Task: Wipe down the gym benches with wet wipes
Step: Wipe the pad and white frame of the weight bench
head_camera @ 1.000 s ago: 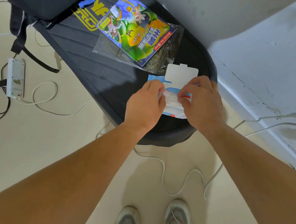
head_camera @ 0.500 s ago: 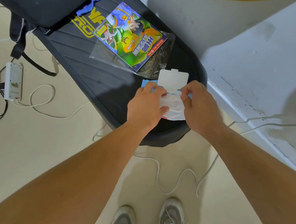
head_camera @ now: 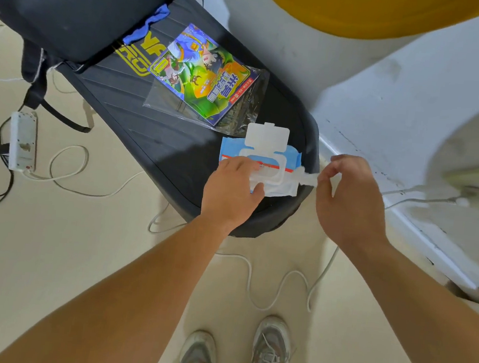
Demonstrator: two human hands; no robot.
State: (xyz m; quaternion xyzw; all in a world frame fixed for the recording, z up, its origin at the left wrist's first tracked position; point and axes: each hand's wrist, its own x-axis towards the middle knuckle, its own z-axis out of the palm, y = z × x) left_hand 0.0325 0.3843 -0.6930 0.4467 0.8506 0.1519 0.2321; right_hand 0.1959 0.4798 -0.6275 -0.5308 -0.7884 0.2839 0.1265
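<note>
Wet wipe point(head_camera: 306, 179), white and twisted, stretches from blue flip-lid pack point(head_camera: 230, 149).

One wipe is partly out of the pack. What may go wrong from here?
The wipes pack lies at the end of the bench; if the left hand loses its grip, the pull of the right hand may drag it off the edge.
The wipe looks stretched thin, so it may tear or bring a second one along.
Cables loop on the floor beside the shoes, a possible trip.
</note>
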